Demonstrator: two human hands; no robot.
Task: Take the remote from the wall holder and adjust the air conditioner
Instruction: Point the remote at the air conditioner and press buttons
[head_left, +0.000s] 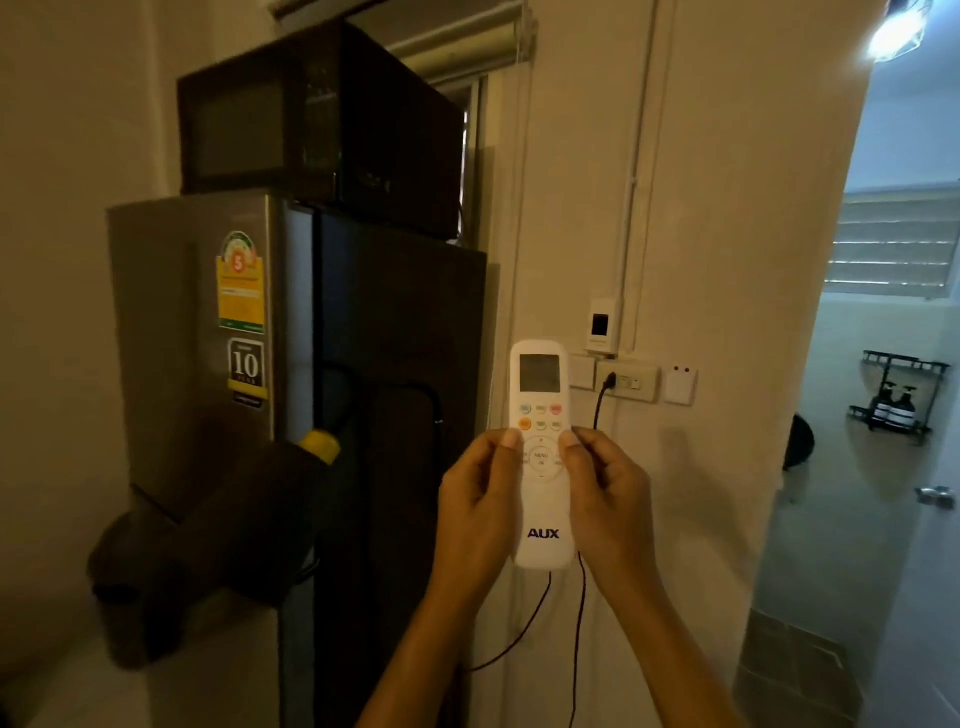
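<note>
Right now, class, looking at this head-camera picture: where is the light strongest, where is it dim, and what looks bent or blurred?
Head view: glare blows out the lamp at top right; the doorway room is bright and bluish. The fridge and microwave sit in dim, warm shade. Wide-angle distortion bows the wall edges. The remote, held by the left hand and right hand, is fairly sharp, its small button labels unreadable.

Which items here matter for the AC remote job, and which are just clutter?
Job:
remote
left hand
right hand

Clutter:
fridge
microwave
wall socket
black cable
shower rack
</note>
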